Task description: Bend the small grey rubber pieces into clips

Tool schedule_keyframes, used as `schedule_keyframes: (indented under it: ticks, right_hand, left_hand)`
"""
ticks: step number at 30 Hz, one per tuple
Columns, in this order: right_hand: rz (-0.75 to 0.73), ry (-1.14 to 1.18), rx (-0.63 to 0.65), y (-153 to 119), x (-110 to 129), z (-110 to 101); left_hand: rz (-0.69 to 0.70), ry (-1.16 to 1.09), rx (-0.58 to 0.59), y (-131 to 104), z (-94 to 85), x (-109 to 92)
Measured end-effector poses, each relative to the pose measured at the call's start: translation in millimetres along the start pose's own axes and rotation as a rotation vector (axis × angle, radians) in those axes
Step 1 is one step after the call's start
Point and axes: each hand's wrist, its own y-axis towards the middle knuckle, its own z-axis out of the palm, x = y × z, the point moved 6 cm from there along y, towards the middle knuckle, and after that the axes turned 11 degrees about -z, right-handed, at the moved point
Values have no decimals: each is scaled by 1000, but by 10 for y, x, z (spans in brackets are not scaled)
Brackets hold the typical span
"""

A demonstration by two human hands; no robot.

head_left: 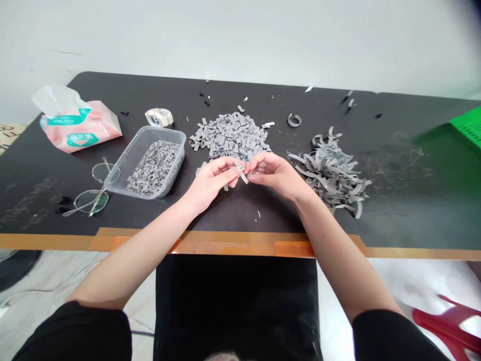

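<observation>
Near the middle of the black table (394, 210), just to the near side of the main pile, both hands meet over one small grey piece (241, 172). Left hand (216, 178): thumb and fingertips pinch the piece, which lies tilted, its near end poking out to the right of the thumb. Right hand (274, 173): fingers curled, thumb and fingertips brought close together right beside that end; cannot tell whether they grip it or merely brush it.

Handling, judged by eye: very light, thin, probably a bendy plastic or rubber-like stuff, easily flexed and perhaps torn at a narrow part. Little surface to hold; fingertip pinch on the flat faces, close to an end, seems best. Slipperiness not determinable.

Just beyond the fingers: pile of grey pieces (233, 133), loosely heaped, a few strays at its edges. Right of the right hand: heap of curved grey strips (330, 173), tangled; one curled strip (294, 120) lies apart on the far side. Left of the pile: clear plastic tub (162, 134) holding many small grey parts (154, 168).

Farther out on the left: glasses (98, 201) on the near side, white watch (159, 117) and tissue pack (84, 128) farther back. Far right: green basket (469, 125), partly out of view.
</observation>
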Motion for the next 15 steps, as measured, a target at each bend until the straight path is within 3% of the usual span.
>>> schedule_keyframes:
  ticks: [15]
  right_hand:
    - [-195, -222, -94, 0, 36, 63]
  left_hand:
    - [-105, -184, 72, 28, 30, 81]
